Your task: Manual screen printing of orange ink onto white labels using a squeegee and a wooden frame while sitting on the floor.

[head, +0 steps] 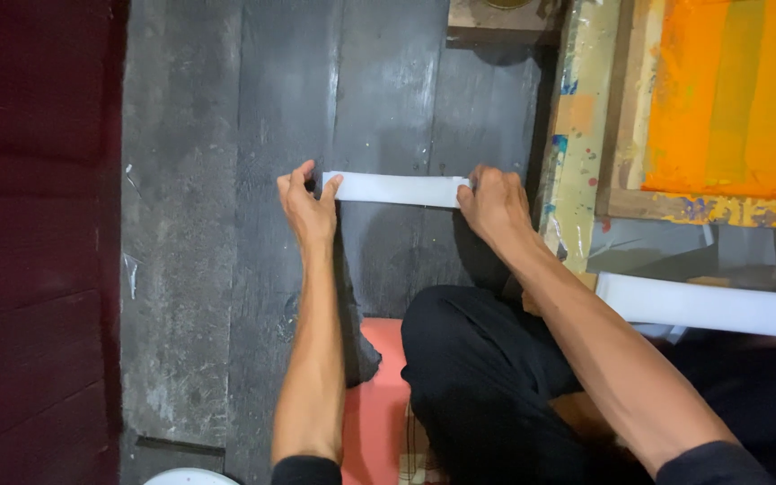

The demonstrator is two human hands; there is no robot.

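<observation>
A narrow white strip (395,189), paper or fabric by the look of it, lies flat across the dark wooden floor (226,135), stretched between 2 hands. The left hand (309,205) pinches its left end between thumb and fingers; the right hand (494,203) is closed over its right end, fingers curled down on top. Holding both ends at once keeps the strip taut and straight, probably so it sits smooth against the boards. The person sits low, a knee in black trousers (478,377) drawn up just behind the strip, with a salmon-coloured mat (377,404) under the legs. Along the floor's right edge stands a paint-flecked wooden frame (586,153) with a screen smeared in orange (729,90). Near it, below the frame, lies a longer white strip (711,307). A dark red surface (33,242) borders the floor's left edge.
</observation>
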